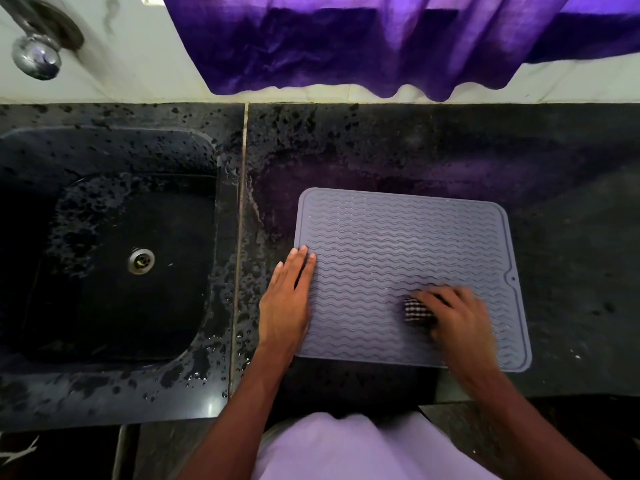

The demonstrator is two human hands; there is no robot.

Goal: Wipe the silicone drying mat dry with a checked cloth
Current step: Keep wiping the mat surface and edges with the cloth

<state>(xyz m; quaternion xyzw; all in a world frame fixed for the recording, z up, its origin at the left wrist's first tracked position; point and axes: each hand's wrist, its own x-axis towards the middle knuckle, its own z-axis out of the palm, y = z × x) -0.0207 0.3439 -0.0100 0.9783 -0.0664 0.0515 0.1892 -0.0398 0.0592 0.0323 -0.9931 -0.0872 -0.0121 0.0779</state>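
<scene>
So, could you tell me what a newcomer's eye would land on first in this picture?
Probably the grey ribbed silicone mat on the dark counter, where the blurred right hand grips a bunched checked cloth near its front while the left hand presses flat on its left edge. Next, the purple curtain hanging across the top, and the wet black sink at left.

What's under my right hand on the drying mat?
A bunched checked cloth, pressed against the grey silicone mat. Only its left end peeks out from the right hand; the rest, and the mat beneath, is covered.
</scene>
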